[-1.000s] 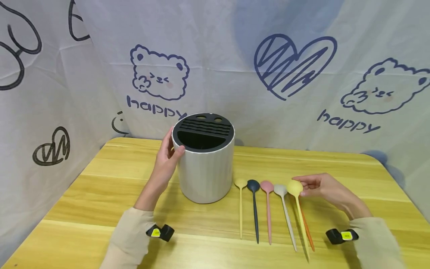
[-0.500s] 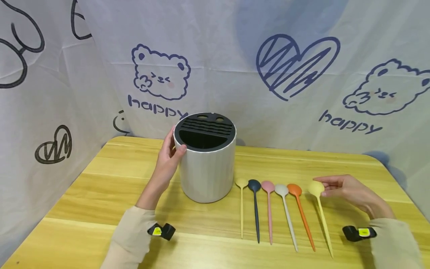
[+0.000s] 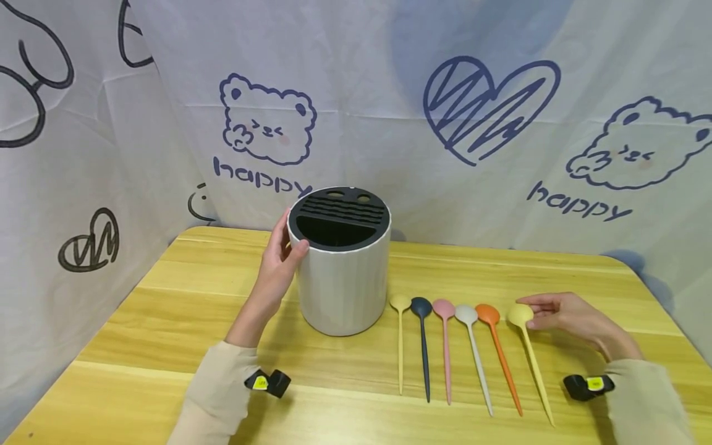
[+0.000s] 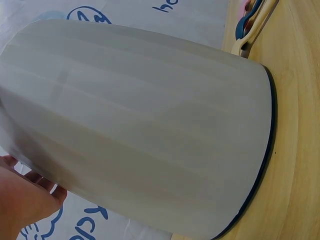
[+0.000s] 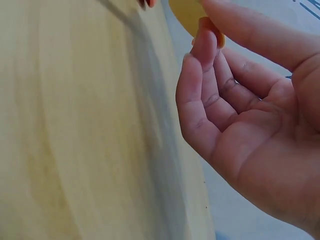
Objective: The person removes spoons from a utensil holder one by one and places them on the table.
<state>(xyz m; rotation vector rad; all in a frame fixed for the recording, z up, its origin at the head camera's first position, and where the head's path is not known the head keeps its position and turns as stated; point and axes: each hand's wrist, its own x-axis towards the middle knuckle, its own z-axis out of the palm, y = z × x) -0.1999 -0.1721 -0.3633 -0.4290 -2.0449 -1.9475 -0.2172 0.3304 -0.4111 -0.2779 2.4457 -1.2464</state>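
Note:
My left hand (image 3: 274, 266) holds the left side of a white ribbed utensil holder (image 3: 342, 293), its thumb on the front just below the rim. A black lid (image 3: 342, 213) with slots, round holes and a wide half-round opening tops the holder. In the head view, my right hand (image 3: 578, 321) pinches the round bowl of a pale yellow spoon (image 3: 521, 316) at the right end of a row. The spoon's handle slants toward the table's front. The right wrist view shows thumb and fingertips meeting on that yellow bowl (image 5: 186, 17); most of the spoon is out of that view.
Between holder and right hand lie another yellow spoon (image 3: 400, 302), a dark blue spoon (image 3: 421, 307), a pink spoon (image 3: 444, 308), a grey-white spoon (image 3: 466, 314) and an orange spoon (image 3: 488, 314). A printed cloth (image 3: 367, 80) hangs behind the wooden table (image 3: 139, 327).
My right hand has carried the yellow spoon rightward from above the orange spoon, then slightly back left and lower. The orange spoon is now uncovered. My left hand stays on the utensil holder.

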